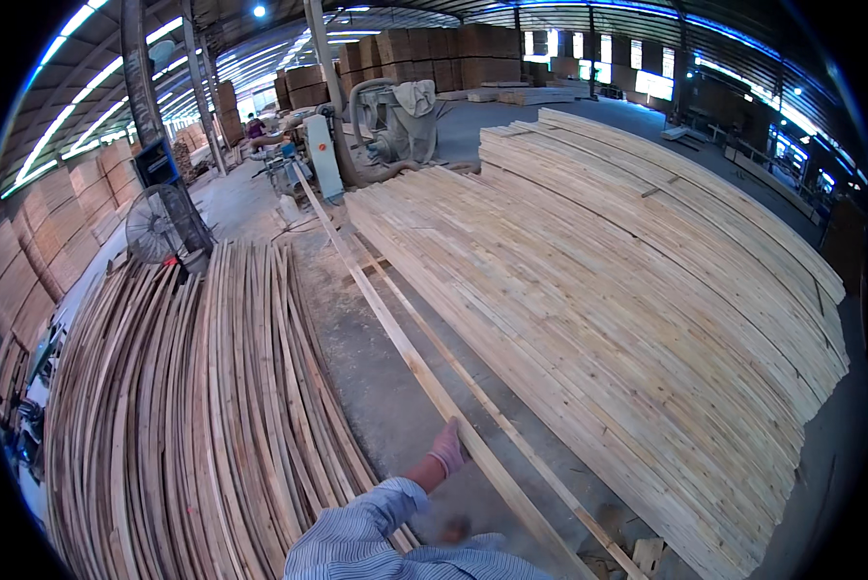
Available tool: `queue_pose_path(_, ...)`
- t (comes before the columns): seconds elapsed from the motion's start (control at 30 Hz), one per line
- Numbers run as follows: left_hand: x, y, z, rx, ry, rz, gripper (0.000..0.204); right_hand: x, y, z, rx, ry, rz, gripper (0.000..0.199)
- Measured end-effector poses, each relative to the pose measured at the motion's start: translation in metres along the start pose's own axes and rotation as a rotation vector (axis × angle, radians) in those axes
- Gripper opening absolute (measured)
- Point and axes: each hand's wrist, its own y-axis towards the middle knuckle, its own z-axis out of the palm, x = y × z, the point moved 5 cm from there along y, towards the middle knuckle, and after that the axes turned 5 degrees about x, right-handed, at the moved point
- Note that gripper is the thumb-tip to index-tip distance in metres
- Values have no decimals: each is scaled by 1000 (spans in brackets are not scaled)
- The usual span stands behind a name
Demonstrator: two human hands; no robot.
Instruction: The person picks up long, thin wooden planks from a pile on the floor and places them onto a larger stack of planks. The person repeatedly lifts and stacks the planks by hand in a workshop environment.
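Note:
My left hand (449, 448), in a pinkish glove with a striped sleeve behind it, is closed on the left edge of a long narrow wooden board (410, 360). The board slopes from the lower right up to a machine (323, 157) at the far end. Alongside it on the right runs a thinner wooden strip (497, 416). Striped cloth shows at the lower edge, with a blurred brownish shape above it. I cannot make out whether that shape is my right hand.
On the right lies a wide stack of pale boards (588, 319). Rough wooden strips (231, 387) fill the left side. A standing fan (153, 227) and posts are beyond them. A cloth-draped machine (400, 121) and a distant person (256, 130) appear farther back.

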Motion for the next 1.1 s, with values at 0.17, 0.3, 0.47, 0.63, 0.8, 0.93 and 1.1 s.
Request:
queue_pose_path(0.17, -18, 28, -2, -12, 103, 25, 63, 31, 19, 18, -180, -311, -179, 63)
queue_pose_path(0.3, 61, 18, -26, 24, 475, 2, 68, 132, 61, 54, -112, -382, -178, 56)
queue_pose_path(0.47, 6, 90, -62, -177, 274, 84, 61, 250, 88, 83, -45, -408, -297, 49)
queue_pose_path(0.63, -51, 121, -79, -104, 95, 15, 57, 363, 111, 110, -29, -315, -281, 46)
queue_pose_path(0.8, 82, 35, -71, 324, 204, -598, 44, 417, 200, 169, -59, -230, -378, 62)
queue_pose_path(0.93, 107, 15, -75, 120, 160, -495, 40, 474, 218, 186, -75, -74, -654, 63)
queue_pose_path(1.1, 44, 106, -91, -39, 163, -297, 30, 425, 233, 167, -355, 55, -712, 61)
